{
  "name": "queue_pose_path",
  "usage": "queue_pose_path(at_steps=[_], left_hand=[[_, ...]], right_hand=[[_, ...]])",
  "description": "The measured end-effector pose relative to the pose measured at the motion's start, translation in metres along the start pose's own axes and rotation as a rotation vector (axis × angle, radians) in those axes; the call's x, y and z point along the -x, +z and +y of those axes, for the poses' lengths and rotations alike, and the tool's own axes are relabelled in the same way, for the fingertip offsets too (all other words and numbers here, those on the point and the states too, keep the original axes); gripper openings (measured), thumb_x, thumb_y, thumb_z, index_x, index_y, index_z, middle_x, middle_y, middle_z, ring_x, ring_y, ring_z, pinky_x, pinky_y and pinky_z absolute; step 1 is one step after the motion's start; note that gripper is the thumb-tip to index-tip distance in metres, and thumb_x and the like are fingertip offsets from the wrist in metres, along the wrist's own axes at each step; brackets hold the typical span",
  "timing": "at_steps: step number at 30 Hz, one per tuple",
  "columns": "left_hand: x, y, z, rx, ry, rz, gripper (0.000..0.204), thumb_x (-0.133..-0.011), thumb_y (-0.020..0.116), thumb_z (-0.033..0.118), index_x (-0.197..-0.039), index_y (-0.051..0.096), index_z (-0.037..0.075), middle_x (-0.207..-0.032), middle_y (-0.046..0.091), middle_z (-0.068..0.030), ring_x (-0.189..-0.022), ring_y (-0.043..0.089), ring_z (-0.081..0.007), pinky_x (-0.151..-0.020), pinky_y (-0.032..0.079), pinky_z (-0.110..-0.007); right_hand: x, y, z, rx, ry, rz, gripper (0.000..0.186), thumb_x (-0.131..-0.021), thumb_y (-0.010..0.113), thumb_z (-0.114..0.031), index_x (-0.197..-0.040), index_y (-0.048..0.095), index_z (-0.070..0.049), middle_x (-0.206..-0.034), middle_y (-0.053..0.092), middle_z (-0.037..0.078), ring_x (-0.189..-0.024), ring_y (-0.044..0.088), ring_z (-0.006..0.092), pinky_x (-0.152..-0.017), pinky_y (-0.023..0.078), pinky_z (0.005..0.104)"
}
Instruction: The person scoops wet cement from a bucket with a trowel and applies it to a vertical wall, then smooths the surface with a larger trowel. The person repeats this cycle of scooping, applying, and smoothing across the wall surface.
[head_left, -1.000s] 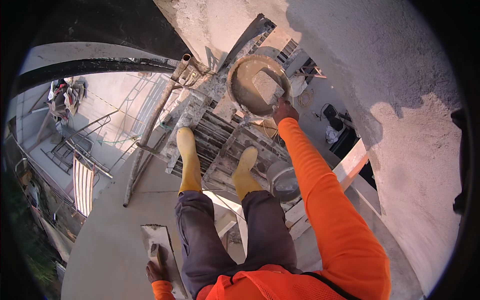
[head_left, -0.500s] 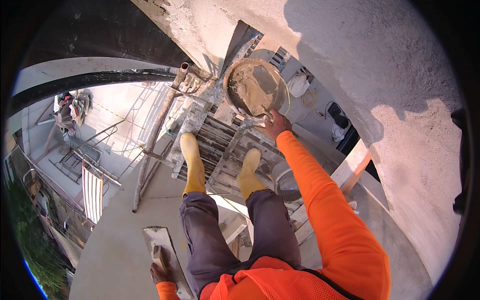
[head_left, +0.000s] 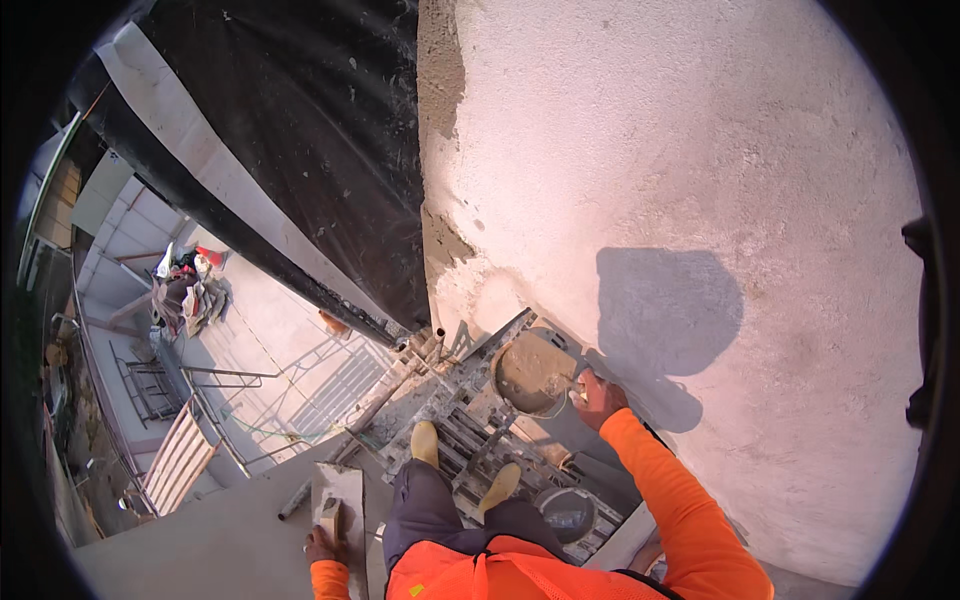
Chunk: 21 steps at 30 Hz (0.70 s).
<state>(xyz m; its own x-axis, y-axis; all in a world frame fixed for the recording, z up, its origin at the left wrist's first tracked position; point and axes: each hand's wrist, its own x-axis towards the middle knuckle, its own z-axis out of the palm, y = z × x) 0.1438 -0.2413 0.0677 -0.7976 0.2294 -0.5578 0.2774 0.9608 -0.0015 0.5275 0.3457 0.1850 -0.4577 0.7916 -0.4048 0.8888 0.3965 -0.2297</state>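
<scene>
My left hand (head_left: 320, 545) is closed around the wooden handle of a long rectangular plastering float (head_left: 345, 490), held low at my left side with its handle side up. In front of me on the right, my right hand (head_left: 598, 400) is closed on the handle of a trowel (head_left: 579, 393). Its blade is hard to make out against the mortar. Beside that hand stands a round bucket (head_left: 510, 385) with wet, grey-brown mortar (head_left: 537, 368) in it.
Plank scaffolding (head_left: 470, 450) is under my yellow boots (head_left: 425, 442). A second bucket (head_left: 567, 512) stands near my right leg. The plastered wall (head_left: 800, 300) rises on the right, beside black sheeting (head_left: 310, 130). Scaffold tubes (head_left: 375, 405) edge the left, above a lower floor (head_left: 270, 330).
The view has tilted up toward the wall, so bucket and boots sit lower in it. My right hand has drawn back a little from over the bucket; the left still holds the float.
</scene>
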Motion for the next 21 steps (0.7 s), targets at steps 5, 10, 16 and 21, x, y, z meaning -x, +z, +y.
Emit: queue_pose_path(at_steps=[5,10,16,21], left_hand=[[-0.03,-0.003,0.003,0.106,0.087,0.107,0.072,-0.074,0.083,0.036,-0.134,0.05,0.012,-0.123,0.061,-0.0245,-0.112,0.062,-0.0491,-0.094,0.054,-0.054],[-0.033,-0.037,0.015,0.229,0.037,0.089,0.065,-0.074,0.083,0.03,-0.122,0.046,0.007,-0.129,0.055,-0.0302,-0.116,0.058,-0.0534,-0.096,0.053,-0.057],[-0.034,-0.033,-0.012,0.18,0.001,0.14,0.067,-0.071,0.084,0.035,-0.123,0.049,0.011,-0.125,0.058,-0.0271,-0.108,0.063,-0.0509,-0.089,0.054,-0.057],[-0.034,-0.007,-0.036,0.161,0.004,0.117,0.073,-0.071,0.083,0.032,-0.131,0.048,0.009,-0.12,0.06,-0.0288,-0.107,0.062,-0.0511,-0.09,0.054,-0.057]], right_hand=[[-0.008,-0.138,-0.132,-0.131,-0.503,0.103,0.033,-0.093,0.07,-0.026,-0.115,0.059,-0.004,-0.106,0.071,0.022,-0.092,0.069,0.0423,-0.08,0.053,0.0498],[-0.056,-0.263,-0.247,-0.712,-0.501,-0.446,0.03,-0.099,0.069,-0.033,-0.109,0.064,-0.006,-0.082,0.064,0.006,-0.075,0.064,0.0173,-0.064,0.05,0.0338],[-0.105,-0.411,-0.293,-0.821,-0.312,0.504,0.028,-0.104,0.061,-0.033,-0.105,0.062,-0.006,-0.077,0.056,-0.002,-0.063,0.052,0.0062,-0.054,0.046,0.0231],[-0.04,-0.405,-0.246,-0.668,-0.483,0.696,0.025,-0.104,0.063,-0.03,-0.105,0.062,-0.005,-0.075,0.056,-0.002,-0.064,0.05,0.0051,-0.056,0.045,0.0226]])
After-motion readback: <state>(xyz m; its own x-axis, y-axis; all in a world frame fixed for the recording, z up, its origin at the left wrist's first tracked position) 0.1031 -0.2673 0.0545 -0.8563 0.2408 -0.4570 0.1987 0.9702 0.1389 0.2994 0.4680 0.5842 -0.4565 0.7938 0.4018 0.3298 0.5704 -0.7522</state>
